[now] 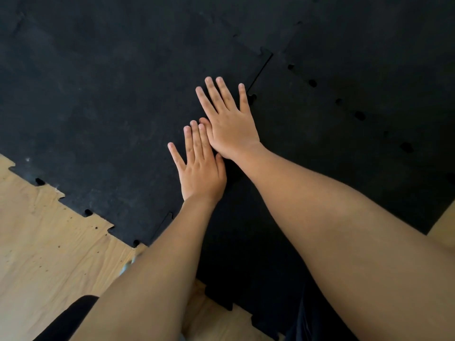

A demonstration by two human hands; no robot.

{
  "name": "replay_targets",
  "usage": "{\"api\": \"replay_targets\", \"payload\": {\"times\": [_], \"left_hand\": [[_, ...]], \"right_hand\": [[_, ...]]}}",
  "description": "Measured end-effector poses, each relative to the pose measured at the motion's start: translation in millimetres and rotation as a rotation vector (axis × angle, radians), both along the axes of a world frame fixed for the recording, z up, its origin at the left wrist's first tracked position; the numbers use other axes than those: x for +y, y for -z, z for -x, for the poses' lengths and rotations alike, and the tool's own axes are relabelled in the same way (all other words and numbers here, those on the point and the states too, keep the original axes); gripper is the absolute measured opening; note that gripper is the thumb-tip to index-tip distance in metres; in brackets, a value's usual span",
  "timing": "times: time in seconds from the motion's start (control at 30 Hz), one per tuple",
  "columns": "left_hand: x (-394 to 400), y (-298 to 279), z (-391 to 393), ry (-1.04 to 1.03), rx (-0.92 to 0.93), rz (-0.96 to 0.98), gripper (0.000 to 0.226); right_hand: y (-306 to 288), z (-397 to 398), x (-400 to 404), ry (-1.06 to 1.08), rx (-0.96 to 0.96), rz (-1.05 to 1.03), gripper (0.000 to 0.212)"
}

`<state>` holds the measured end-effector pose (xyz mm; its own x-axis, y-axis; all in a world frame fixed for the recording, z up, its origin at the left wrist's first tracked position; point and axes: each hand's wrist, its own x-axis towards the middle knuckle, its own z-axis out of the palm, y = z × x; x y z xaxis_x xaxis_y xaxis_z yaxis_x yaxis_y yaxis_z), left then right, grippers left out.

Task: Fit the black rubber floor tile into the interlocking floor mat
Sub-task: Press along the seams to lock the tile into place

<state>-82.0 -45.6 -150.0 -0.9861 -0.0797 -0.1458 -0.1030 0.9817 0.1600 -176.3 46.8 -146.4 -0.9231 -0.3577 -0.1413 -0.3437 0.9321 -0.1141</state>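
Observation:
The black rubber floor tile (pixel 320 124) lies flat at the right, its toothed left edge meeting the interlocking floor mat (pixel 103 107) along a seam that runs from upper right down to lower left. A thin gap shows in the seam just above my fingers. My right hand (pixel 229 119) lies palm down with fingers spread, right on the seam. Just below it my left hand (pixel 200 168) is also flat on the rubber, its fingertips tucked under the edge of my right hand. Neither hand holds anything.
Bare plywood floor (pixel 49 254) shows at the lower left past the mat's jagged puzzle edge, and again at the far right (pixel 443 225). Small dark notches (pixel 359 115) dot a further seam on the right. A dark sleeve (pixel 71 316) sits at the bottom.

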Motion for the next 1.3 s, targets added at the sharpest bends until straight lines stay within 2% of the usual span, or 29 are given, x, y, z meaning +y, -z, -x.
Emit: {"api": "replay_targets", "payload": {"times": [0.2, 0.3, 0.37, 0.43, 0.5, 0.7, 0.83, 0.9, 0.93, 1.0, 1.1, 1.23, 1.3], "left_hand": [[5.4, -9.4, 2.8, -0.024, -0.066, -0.012, 0.061], [8.4, -20.2, 14.4, -0.006, -0.062, -0.072, 0.066], [16.7, -25.0, 31.4, 0.021, -0.031, -0.087, 0.066], [28.2, -24.3, 47.6, 0.058, -0.044, -0.110, 0.064], [36.9, -17.3, 54.5, 0.121, -0.071, -0.080, 0.064], [40.7, -5.0, 55.7, 0.145, -0.071, 0.045, 0.069], [48.1, -19.9, 62.6, 0.122, -0.120, 0.040, 0.069], [59.2, -29.4, 74.9, 0.121, -0.092, -0.014, 0.069], [66.4, -32.5, 84.4, 0.132, -0.070, -0.040, 0.069], [82.4, -34.1, 107.6, 0.190, -0.029, -0.063, 0.068], [102.5, -27.4, 138.7, 0.284, -0.037, -0.075, 0.068], [112.0, -13.0, 151.4, 0.333, -0.053, -0.061, 0.073], [112.4, -8.8, 151.3, 0.336, -0.039, -0.037, 0.073]], "right_hand": [[-8.4, 1.5, 1.1, -0.006, -0.069, 0.022, 0.063], [-22.4, 11.4, 7.9, 0.008, -0.209, 0.201, 0.065], [-30.5, 21.5, 22.3, 0.004, -0.179, 0.271, 0.064], [-27.8, 31.1, 38.9, -0.027, -0.022, 0.078, 0.062], [-19.9, 40.2, 52.8, 0.003, 0.025, -0.068, 0.063], [-5.5, 59.4, 55.9, 0.020, -0.152, -0.111, 0.067], [-24.3, 74.0, 61.2, 0.016, -0.358, -0.005, 0.066], [-35.9, 83.6, 73.3, 0.036, -0.241, 0.148, 0.060], [-39.3, 89.3, 81.2, 0.081, -0.123, 0.189, 0.057], [-38.4, 102.5, 96.4, 0.212, 0.023, 0.135, 0.055], [-26.3, 127.5, 112.4, 0.361, 0.000, -0.003, 0.057], [-9.7, 156.0, 112.6, 0.656, -0.060, 0.052, 0.060], [-2.4, 158.8, 104.9, 0.724, -0.040, 0.013, 0.061]]}}
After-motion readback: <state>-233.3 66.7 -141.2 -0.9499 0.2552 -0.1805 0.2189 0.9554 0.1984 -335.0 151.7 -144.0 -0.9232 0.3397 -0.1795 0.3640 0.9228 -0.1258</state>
